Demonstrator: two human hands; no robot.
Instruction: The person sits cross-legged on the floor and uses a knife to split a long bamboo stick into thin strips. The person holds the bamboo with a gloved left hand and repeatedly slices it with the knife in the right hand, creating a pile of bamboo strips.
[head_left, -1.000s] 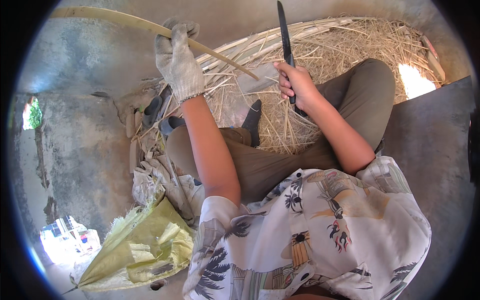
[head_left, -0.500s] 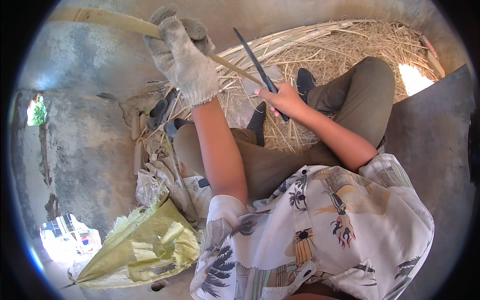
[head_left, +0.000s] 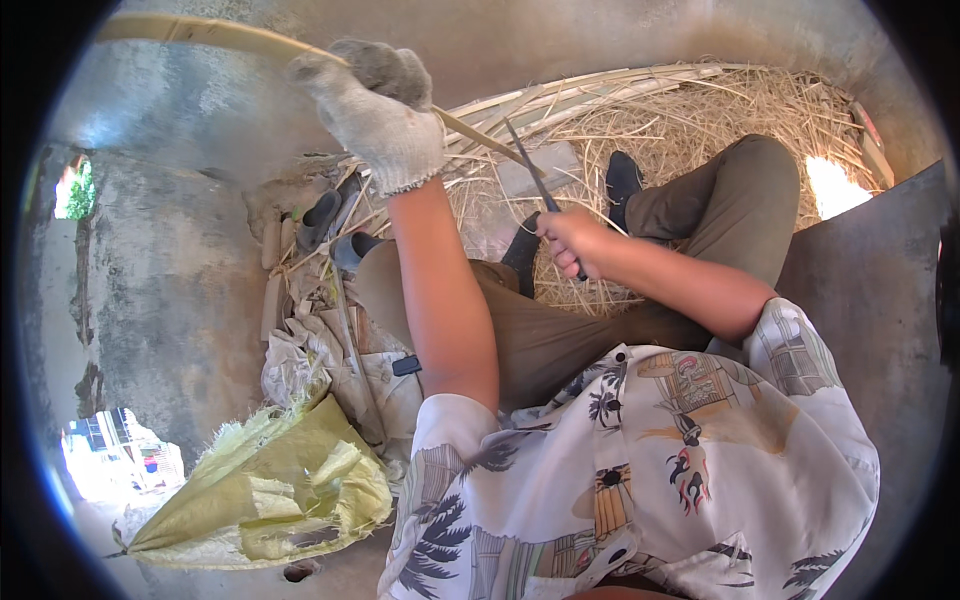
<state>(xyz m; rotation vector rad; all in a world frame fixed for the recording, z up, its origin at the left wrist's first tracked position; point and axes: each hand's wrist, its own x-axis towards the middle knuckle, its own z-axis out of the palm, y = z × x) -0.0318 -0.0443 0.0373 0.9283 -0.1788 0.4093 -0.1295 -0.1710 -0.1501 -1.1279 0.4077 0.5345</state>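
My left hand [head_left: 385, 125], in a grey-white knit work glove, is closed around a long pale bamboo strip [head_left: 230, 38]. The strip bends in from the upper left and passes through the glove toward the right. Its narrow end reaches the blade of a knife [head_left: 528, 158]; whether the two touch, I cannot tell. Bare and wrapped round the knife's dark handle is my right hand [head_left: 578, 243], with the slim dark blade pointing up and slightly left. Below the blade are my crossed legs in brown trousers [head_left: 720, 215] and my dark-socked feet [head_left: 623, 180].
Straw-like shavings [head_left: 690, 120] cover the ground ahead, with long bamboo strips [head_left: 560, 95] along their far edge. A flat grey slab [head_left: 540, 170] lies among them. At left are dark slippers [head_left: 320, 218] and a torn yellow woven sack [head_left: 270, 490]. Concrete walls [head_left: 180, 270] stand close around.
My left hand has rolled over, its fingers now folded round the strip. My right hand has moved slightly down and right, with the blade tilted more upright. The view has shifted a little.
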